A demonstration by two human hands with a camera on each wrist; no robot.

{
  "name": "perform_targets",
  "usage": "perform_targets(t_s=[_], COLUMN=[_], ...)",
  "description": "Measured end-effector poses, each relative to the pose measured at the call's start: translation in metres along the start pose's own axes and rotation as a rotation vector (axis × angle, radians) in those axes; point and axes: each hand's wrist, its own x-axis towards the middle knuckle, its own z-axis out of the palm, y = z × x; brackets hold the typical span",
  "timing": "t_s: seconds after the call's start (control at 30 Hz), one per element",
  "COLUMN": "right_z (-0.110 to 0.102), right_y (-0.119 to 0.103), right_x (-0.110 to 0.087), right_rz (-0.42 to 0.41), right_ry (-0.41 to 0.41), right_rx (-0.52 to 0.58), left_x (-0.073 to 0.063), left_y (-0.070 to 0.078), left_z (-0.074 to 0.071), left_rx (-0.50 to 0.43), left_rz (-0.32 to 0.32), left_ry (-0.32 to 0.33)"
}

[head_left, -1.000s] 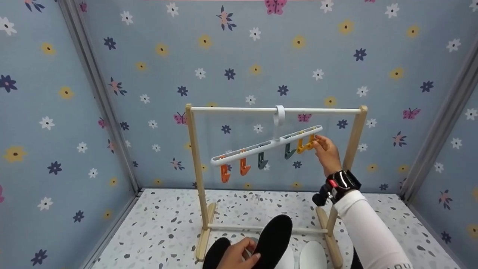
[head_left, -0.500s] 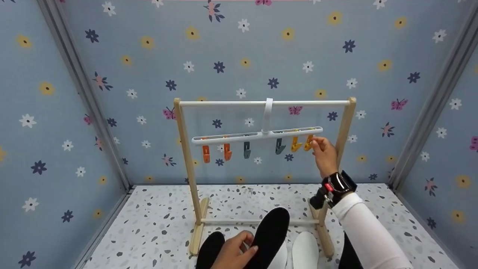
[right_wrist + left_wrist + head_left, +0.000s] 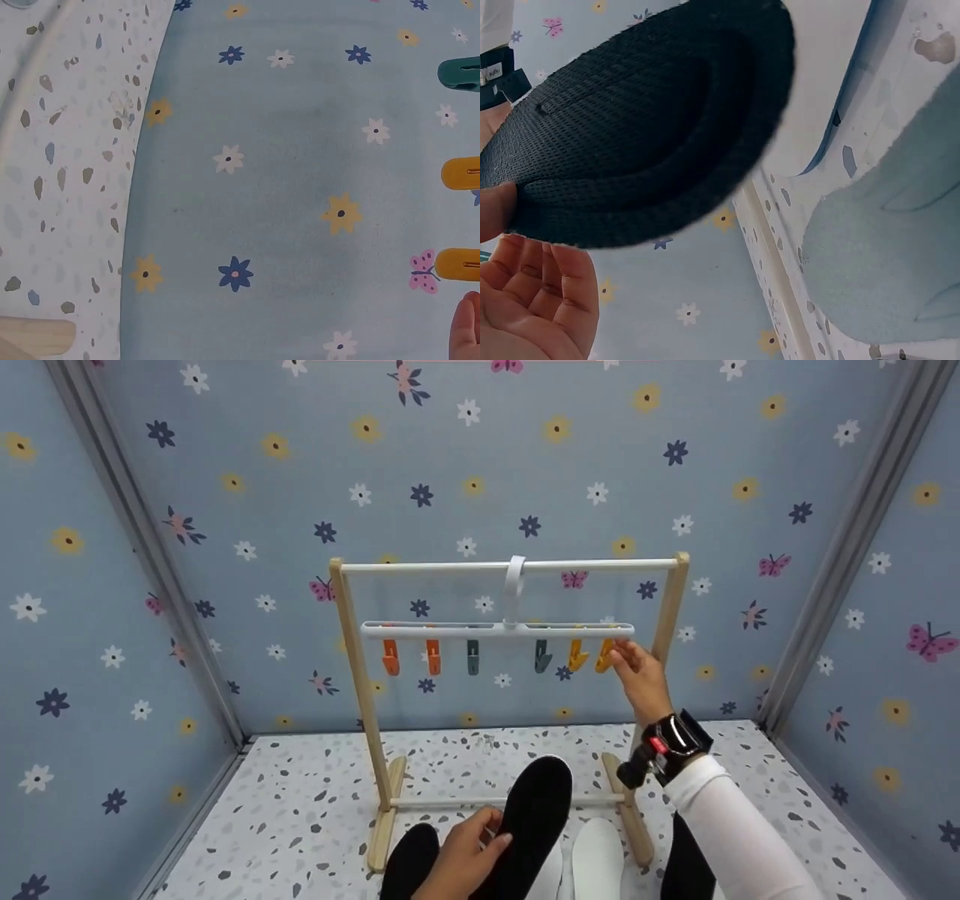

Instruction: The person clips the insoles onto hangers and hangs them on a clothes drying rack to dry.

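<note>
My left hand [image 3: 465,851] pinches a black insole [image 3: 532,810] by its edge, near the bottom of the head view. In the left wrist view the thumb lies on the insole's [image 3: 630,135] textured face. A white hanger [image 3: 442,631] hangs level by its hook from the rack's rod. Orange, grey-green and yellow clips are spread along it. At its right end, my right hand [image 3: 641,679] holds the outermost yellow clip [image 3: 604,656] between thumb and fingers. Only a fingertip [image 3: 466,330] shows beside that clip in the right wrist view.
The wooden rack [image 3: 360,682] stands on a speckled white surface [image 3: 300,795] against flowered walls. At its foot lie another black insole [image 3: 411,855] and white insoles [image 3: 598,855]. A black shape [image 3: 684,855] lies partly behind the right forearm.
The hanger has turned from a slant to nearly parallel with the rack's rod, its right end coming nearer with my right hand. The left hand keeps its hold on the insole. The head view has shifted slightly.
</note>
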Motion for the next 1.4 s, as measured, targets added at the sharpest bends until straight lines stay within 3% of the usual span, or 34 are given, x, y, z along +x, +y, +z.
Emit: perform_targets(t_s=[0.3, 0.57, 0.73, 1.07, 1.2, 1.4], right_z=[-0.005, -0.011, -0.014, -0.018, -0.019, -0.018], right_y=[0.001, 0.000, -0.003, -0.009, -0.014, -0.017], right_x=[-0.007, -0.011, -0.012, -0.014, -0.016, -0.019], right_rz=[-0.007, -0.030, 0.015, 0.099, 0.096, 0.094], right_ry=[-0.030, -0.080, -0.074, -0.090, -0.093, -0.069], right_rx=[0.051, 0.108, 0.171, 0.249, 0.269, 0.386], left_x=[0.021, 0.045, 0.059, 0.077, 0.083, 0.095], left_y=[0.004, 0.006, 0.005, 0.006, 0.010, 0.020], left_z=[0.010, 0.018, 0.025, 0.037, 0.041, 0.046], left_rx=[0.012, 0.004, 0.016, -0.071, -0.056, -0.040], left_rz=[0.055, -0.002, 0.011, -0.049, -0.035, -0.053], left_ry=[0.063, 0.084, 0.098, 0.086, 0.078, 0.051])
